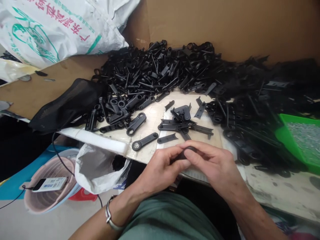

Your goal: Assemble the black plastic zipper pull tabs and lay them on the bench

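Both hands meet at the table's near edge around one black plastic part (189,149). My left hand (167,165) grips its left side, fingers curled. My right hand (212,160) pinches it from the right, thumb on top. Most of the part is hidden by fingers, so its full shape does not show. Just beyond the hands lie a ring-ended black arm (145,141) and a flat black strip (167,138). A loose cluster of black strips and arms (175,126) sits behind them.
A large heap of black parts (155,70) covers the table's back. At right stands a green tray (287,133) of small metal pieces. A white sack (90,170) and a pink basket (32,196) with a white device (51,184) are at lower left. Cardboard (225,26) rises behind.
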`<state>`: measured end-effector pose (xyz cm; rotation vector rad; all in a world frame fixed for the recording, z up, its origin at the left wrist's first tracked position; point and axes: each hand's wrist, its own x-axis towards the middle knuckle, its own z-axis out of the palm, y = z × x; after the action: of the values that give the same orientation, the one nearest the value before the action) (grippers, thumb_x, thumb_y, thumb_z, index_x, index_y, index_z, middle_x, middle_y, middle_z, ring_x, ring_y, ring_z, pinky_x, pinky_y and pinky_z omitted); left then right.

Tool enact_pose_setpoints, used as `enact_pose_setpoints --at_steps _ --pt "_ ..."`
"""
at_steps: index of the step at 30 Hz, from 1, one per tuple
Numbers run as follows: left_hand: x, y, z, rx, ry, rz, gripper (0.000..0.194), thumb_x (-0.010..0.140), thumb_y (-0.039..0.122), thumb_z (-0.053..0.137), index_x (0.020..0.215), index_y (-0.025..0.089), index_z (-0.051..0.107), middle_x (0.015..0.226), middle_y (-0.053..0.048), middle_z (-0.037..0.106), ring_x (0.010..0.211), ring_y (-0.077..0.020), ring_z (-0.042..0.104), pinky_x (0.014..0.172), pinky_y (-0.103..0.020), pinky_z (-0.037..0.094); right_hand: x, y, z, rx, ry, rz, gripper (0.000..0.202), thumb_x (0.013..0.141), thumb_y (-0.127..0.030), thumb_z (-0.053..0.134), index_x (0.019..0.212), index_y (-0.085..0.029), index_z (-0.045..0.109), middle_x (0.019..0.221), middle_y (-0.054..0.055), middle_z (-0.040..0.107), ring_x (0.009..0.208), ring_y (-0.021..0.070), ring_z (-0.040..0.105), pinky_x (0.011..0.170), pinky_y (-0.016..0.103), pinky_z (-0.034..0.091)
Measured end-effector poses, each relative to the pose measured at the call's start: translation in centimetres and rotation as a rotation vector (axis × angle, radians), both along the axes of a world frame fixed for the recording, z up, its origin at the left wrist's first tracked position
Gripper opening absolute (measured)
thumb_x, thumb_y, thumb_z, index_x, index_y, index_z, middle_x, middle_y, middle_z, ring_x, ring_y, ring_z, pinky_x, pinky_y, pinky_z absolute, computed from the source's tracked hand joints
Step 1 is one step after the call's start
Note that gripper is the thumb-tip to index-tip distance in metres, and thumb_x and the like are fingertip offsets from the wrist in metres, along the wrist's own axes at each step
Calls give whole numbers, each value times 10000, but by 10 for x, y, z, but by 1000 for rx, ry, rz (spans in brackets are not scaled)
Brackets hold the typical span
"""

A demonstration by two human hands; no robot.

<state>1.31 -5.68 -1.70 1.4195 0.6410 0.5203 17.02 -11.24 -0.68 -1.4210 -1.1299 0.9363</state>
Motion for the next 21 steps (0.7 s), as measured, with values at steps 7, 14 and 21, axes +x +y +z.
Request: enact_pose_setpoints --at_steps 7,14,21 --pt "3 -2 7 -280 -263 153 239 827 276 759 1050 192 764 1031 -47 718 1012 -179 619 916 -278 456 6 -7 -11 60 89 -80 352 841 -384 742 1177 -282 713 1224 29 727 1120 225 693 951 331 583" --pt "8 -7 -1 -428 -375 216 215 817 301 771 1021 234 774 1530 -37 469 1458 -263 349 1168 -356 323 -15 -17 -11 170 -309 -100 98 896 -299 690 978 -246 698 1013 16 775 913 189 745 775 252 613" --pt "-9 5 5 790 120 243 441 902 277 686 1323 230 561 1591 -120 353 1500 -310 231 1187 -511 256 7 -22 1 398 -737 49 146 939 -142 601 1051 -232 620 1026 46 713 938 197 679 894 339 544"
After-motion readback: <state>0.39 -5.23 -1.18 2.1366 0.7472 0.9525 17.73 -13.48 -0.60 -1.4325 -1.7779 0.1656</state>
